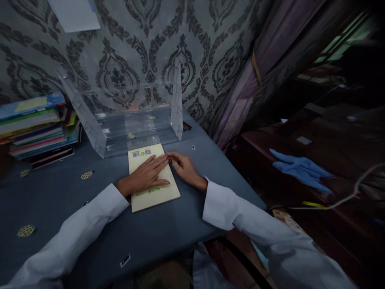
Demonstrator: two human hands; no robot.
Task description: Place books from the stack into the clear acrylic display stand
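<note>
A pale yellow book is lying on the blue tablecloth, with its top edge sitting right by the clear rack. Cloth is showing on both sides of the book, giving room before the table's right edge. The left hand is lying flat on the cover, fingers stretched out and thumb spread, just resting. The right hand is bending its fingers at the book's right edge, near the left fingertips; I cannot tell if it is pinching anything. The left hand is hiding the cover's middle. The view is cutting off the book pile. A barcode, a square code and tiny green print are showing, too small for reading.
</note>
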